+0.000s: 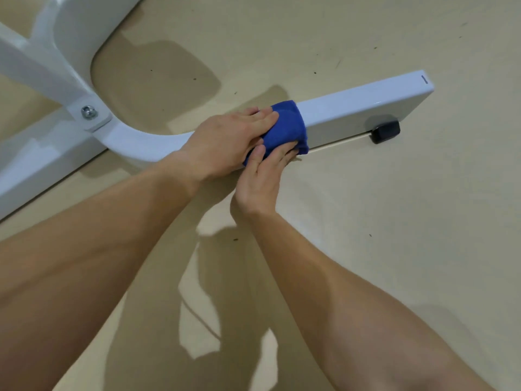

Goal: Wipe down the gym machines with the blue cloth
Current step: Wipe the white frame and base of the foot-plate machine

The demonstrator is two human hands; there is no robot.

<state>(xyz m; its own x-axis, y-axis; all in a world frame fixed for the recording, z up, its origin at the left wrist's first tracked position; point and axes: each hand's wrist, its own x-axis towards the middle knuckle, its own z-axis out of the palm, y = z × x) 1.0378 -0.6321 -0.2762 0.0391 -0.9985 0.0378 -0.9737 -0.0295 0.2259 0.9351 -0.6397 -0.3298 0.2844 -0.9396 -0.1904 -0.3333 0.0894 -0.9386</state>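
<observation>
The blue cloth (pixel 284 128) is draped over the white frame bar (pixel 361 108) of a gym machine, low on the beige floor (pixel 394 221). The left hand (pixel 225 142) lies flat on top of the cloth, fingers straight, pressing down. The right hand (pixel 262 182) presses the cloth's near side against the bar with extended fingers. A black rubber foot (pixel 385 131) sits under the bar's right end.

Left hand (pixel 225 142) and right hand (pixel 262 179) press blue cloth (pixel 284 122) onto white bar (pixel 366 105).
</observation>
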